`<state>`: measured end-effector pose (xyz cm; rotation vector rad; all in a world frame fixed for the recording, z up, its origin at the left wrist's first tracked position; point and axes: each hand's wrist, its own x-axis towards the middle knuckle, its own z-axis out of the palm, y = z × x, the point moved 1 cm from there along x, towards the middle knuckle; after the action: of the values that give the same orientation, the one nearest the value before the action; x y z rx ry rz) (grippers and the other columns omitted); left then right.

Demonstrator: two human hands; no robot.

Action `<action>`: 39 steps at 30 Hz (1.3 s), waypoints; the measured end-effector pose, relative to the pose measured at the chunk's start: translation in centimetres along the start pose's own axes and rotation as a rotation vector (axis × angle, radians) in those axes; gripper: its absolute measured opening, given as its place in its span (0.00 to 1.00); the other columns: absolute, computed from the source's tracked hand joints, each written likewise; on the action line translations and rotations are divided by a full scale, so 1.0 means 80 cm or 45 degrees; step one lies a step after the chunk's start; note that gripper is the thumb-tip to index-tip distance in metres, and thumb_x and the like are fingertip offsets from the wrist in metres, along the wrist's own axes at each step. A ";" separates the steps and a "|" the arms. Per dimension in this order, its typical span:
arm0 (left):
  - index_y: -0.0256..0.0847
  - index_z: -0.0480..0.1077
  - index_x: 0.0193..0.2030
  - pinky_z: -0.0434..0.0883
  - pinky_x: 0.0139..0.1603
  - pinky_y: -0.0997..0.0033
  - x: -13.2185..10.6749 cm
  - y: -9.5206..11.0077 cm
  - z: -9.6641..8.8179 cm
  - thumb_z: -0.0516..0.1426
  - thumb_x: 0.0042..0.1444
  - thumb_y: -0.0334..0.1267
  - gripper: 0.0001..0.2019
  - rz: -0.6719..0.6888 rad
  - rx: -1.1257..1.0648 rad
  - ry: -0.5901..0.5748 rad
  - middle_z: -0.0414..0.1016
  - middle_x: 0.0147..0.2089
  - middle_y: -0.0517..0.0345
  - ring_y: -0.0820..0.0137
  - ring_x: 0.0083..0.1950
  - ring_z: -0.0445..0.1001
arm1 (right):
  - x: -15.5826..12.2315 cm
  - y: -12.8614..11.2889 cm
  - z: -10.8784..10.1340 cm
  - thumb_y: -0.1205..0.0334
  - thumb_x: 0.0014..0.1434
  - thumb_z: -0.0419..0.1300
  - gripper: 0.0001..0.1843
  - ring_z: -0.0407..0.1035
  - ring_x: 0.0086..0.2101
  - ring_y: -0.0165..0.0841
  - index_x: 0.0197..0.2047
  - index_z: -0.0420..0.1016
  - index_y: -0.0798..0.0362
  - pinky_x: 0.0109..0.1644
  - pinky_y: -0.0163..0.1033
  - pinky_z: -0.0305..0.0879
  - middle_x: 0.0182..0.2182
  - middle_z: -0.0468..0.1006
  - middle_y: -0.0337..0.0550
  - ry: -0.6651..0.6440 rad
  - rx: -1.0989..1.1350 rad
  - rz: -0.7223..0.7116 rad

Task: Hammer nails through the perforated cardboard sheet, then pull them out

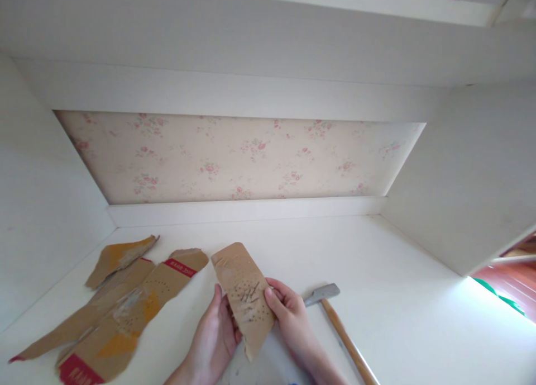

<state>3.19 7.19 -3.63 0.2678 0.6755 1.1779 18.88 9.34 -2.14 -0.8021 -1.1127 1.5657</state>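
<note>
While left hand (214, 336) and right hand (292, 317) clasp the cardboard piece (244, 295) edgewise, hammer (341, 332) lies near.

Nothing here reads for certain. The torn cardboard pieces (125, 312) lying on the white shelf (377, 262) carry pale lettering on a red band (180, 266) at the far end and on another red band (77, 370) at the near corner, both too blurred to make out.
</note>
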 end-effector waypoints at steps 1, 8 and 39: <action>0.41 0.72 0.57 0.69 0.58 0.58 -0.001 -0.001 0.001 0.56 0.60 0.59 0.27 0.003 0.009 0.021 0.78 0.55 0.47 0.55 0.59 0.73 | 0.000 0.000 0.000 0.48 0.62 0.61 0.18 0.78 0.42 0.42 0.51 0.79 0.49 0.49 0.46 0.70 0.41 0.85 0.45 -0.004 0.007 0.005; 0.37 0.79 0.38 0.72 0.52 0.63 -0.011 -0.009 0.012 0.69 0.44 0.30 0.12 0.050 0.252 0.073 0.84 0.42 0.50 0.56 0.49 0.79 | -0.001 0.003 -0.001 0.50 0.63 0.61 0.17 0.77 0.43 0.40 0.52 0.78 0.47 0.50 0.44 0.68 0.43 0.85 0.44 -0.032 0.084 0.026; 0.37 0.80 0.37 0.73 0.49 0.61 -0.004 -0.018 0.005 0.68 0.41 0.33 0.13 0.113 0.363 0.141 0.84 0.42 0.49 0.53 0.50 0.79 | 0.001 0.007 0.001 0.53 0.60 0.65 0.17 0.76 0.40 0.37 0.52 0.79 0.48 0.49 0.43 0.65 0.41 0.85 0.44 -0.077 0.271 0.087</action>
<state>4.46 6.39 -3.96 0.4785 0.9383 1.1859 18.61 9.39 -2.62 -0.6596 -0.9501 1.7422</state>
